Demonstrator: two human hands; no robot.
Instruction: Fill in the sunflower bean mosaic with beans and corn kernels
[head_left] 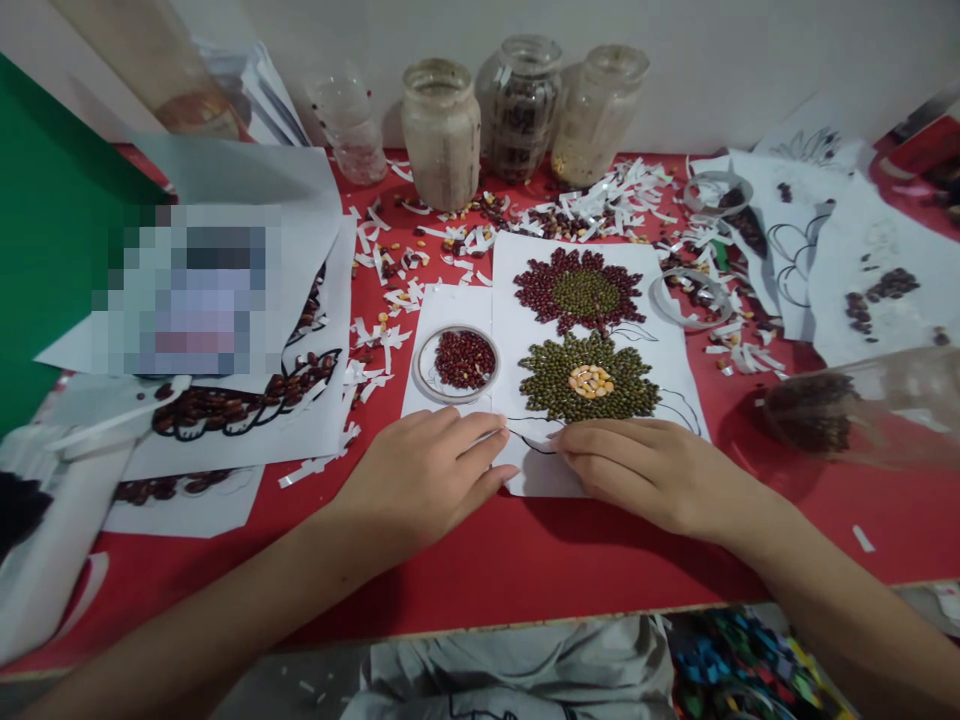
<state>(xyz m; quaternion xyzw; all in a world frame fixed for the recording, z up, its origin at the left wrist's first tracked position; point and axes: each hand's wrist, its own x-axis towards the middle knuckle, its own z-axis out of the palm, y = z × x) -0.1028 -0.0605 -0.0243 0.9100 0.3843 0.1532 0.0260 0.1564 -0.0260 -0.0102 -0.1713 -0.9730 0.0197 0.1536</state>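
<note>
A white paper [600,482] lies on the red table, with a dark red flower [532,290] of seeds with a green middle above a green flower [547,390] of mung beans around corn kernels. My left hand [435,470] rests at the paper's lower left edge, fingers stretched over the drawn line, thumb apart. On the lower part of the paper, my right hand [645,470] has its fingers pressed together, tips on the drawn outline; anything between them is hidden. A round lid [429,385] holding dark red beans sits just above my left hand.
Glass jars [441,140] stand along the wall behind paper strips [615,200] and loose seeds. At right lie a plastic bottle [900,405] of dark seeds, tape rolls [694,300] and drawings [862,300]. More seed pictures [315,440] and a white arm-like stand [82,510] are at left.
</note>
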